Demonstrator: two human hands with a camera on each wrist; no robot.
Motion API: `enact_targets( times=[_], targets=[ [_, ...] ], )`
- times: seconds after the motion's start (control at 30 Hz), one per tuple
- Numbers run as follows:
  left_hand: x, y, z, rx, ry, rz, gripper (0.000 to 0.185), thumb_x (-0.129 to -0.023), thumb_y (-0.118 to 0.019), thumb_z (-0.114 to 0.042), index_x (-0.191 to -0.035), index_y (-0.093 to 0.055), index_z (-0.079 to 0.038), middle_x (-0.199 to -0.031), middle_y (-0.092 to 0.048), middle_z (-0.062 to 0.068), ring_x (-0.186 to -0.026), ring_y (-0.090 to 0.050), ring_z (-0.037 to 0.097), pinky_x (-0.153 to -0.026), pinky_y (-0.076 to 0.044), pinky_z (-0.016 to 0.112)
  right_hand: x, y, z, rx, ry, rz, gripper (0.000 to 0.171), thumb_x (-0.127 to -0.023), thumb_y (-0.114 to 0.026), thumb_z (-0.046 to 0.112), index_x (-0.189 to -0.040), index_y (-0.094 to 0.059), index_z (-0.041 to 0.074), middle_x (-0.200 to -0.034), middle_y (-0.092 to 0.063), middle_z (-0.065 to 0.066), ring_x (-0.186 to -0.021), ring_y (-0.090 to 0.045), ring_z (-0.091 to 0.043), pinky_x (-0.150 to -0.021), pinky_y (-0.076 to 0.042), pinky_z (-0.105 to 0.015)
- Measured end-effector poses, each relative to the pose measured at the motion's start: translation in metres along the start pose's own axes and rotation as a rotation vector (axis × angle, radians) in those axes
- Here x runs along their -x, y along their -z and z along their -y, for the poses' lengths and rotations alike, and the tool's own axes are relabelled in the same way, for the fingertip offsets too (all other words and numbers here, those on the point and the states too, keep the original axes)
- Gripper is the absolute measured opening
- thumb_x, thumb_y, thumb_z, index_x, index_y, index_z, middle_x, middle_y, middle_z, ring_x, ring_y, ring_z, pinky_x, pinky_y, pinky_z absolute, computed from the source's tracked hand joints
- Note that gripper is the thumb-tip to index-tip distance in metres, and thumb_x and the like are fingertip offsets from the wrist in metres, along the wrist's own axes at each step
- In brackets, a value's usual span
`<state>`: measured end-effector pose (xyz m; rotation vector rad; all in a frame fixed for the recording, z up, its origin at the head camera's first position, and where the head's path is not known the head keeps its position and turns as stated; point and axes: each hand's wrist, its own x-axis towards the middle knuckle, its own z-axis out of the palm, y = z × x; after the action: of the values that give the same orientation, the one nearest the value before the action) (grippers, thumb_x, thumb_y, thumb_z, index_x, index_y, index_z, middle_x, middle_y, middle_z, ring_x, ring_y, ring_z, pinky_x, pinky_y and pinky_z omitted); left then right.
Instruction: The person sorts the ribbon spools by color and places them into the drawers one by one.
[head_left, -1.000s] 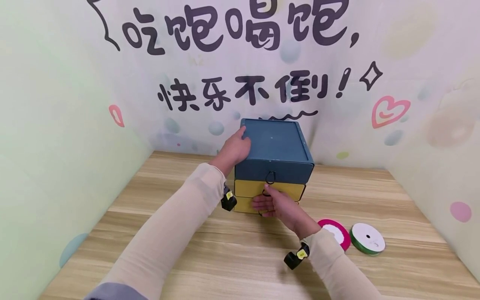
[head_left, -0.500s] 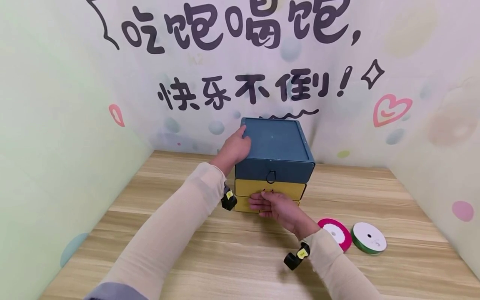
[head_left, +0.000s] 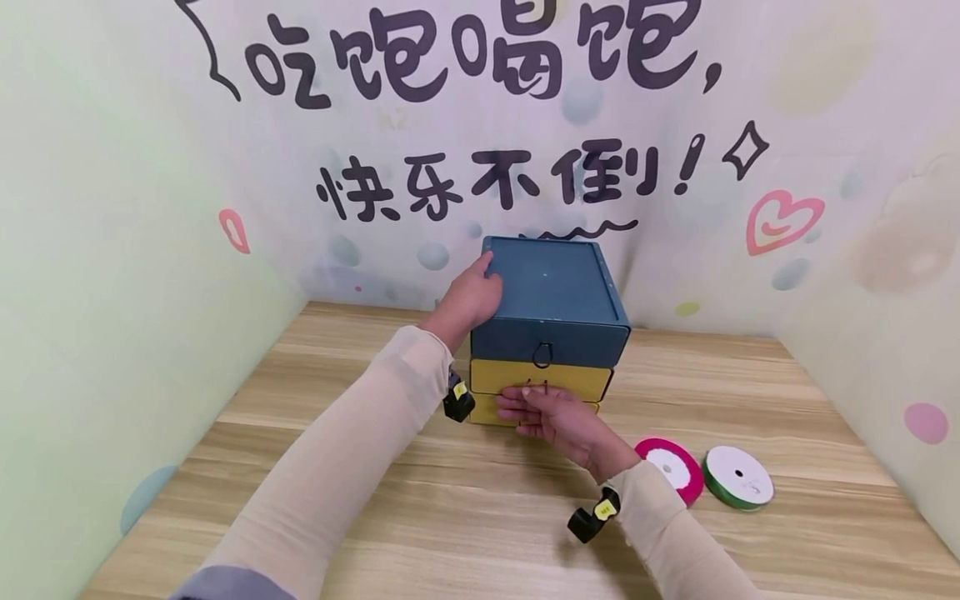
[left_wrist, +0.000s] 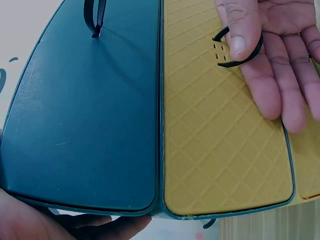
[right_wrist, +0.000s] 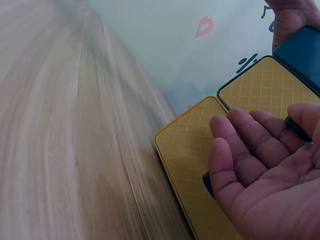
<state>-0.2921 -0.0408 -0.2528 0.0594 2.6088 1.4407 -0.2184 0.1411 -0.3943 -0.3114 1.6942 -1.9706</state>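
While drawer box (head_left: 551,283) near back edge of worktop (head_left: 420,508) is gripped by left hand (head_left: 472,296), apparently for steadiness, middle drawer (left_wrist: 215,150)'s loop (left_wrist: 256,51) is pinched by right hand (head_left: 558,418).

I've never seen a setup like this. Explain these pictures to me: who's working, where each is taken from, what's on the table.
There is no machine here, just a person's two bare hands. The wide picture comes from a camera on the head, looking forward and down. The two close ones come from cameras worn on the wrists, so the scene looks turned in them.

On the wood-grain table stands a drawer unit, blue at the top, yellow below. Nearer the camera and to the right lie a pink spool and a green spool. The left hand rests against the unit's upper left edge. The right hand pinches the black loop of the middle drawer.
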Motion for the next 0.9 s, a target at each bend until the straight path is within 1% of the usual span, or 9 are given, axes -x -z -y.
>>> enact_targets(
  times=[0.17,0.33,0.47,0.63,0.9],
  targets=[
    [0.001,0.0,0.0,0.003,-0.002,-0.001,0.056,-0.108,-0.031,-0.033,-0.161,-0.013,-0.027,-0.166,-0.013,-0.003,-0.15,-0.013,0.019,-0.118,-0.02,0.042,0.002,0.0,-0.001,0.015,0.008,0.002,0.044,-0.107,-0.044,0.025,-0.141,-0.052,-0.002,-0.139,-0.057,-0.017,-0.123,-0.058,-0.025,-0.104,-0.043,-0.046],
    [0.0,-0.001,0.001,0.016,-0.002,-0.015,0.056,-0.108,-0.031,-0.033,-0.161,-0.015,-0.027,-0.165,-0.016,-0.002,-0.15,-0.015,0.02,-0.118,-0.021,0.043,0.003,0.0,-0.002,0.04,0.014,0.011,0.044,-0.107,-0.045,0.026,-0.14,-0.052,-0.002,-0.14,-0.057,-0.014,-0.126,-0.056,-0.027,-0.107,-0.039,-0.05],
    [0.0,-0.001,0.0,0.03,-0.004,-0.029,0.055,-0.107,-0.031,-0.032,-0.161,-0.018,-0.027,-0.165,-0.018,-0.002,-0.15,-0.017,0.02,-0.118,-0.022,0.042,0.006,-0.002,-0.002,0.061,0.009,0.005,0.044,-0.107,-0.045,0.027,-0.14,-0.053,-0.001,-0.14,-0.057,-0.013,-0.127,-0.055,-0.028,-0.107,-0.038,-0.051],
    [0.0,-0.001,0.0,0.029,0.003,-0.026,0.055,-0.107,-0.031,-0.032,-0.16,-0.018,-0.028,-0.165,-0.018,-0.003,-0.149,-0.018,0.019,-0.117,-0.023,0.042,0.01,-0.005,-0.003,0.084,0.009,-0.005,0.044,-0.107,-0.045,0.028,-0.14,-0.053,0.0,-0.142,-0.054,-0.016,-0.124,-0.058,-0.026,-0.106,-0.04,-0.05],
    [0.0,-0.001,0.001,0.019,0.011,-0.029,0.055,-0.107,-0.031,-0.032,-0.16,-0.019,-0.029,-0.165,-0.018,-0.001,-0.15,-0.018,0.021,-0.118,-0.022,0.043,0.016,-0.007,-0.005,0.11,0.016,0.01,0.045,-0.107,-0.044,0.028,-0.14,-0.053,-0.001,-0.145,-0.049,-0.021,-0.121,-0.059,-0.025,-0.104,-0.041,-0.048]
  ],
)
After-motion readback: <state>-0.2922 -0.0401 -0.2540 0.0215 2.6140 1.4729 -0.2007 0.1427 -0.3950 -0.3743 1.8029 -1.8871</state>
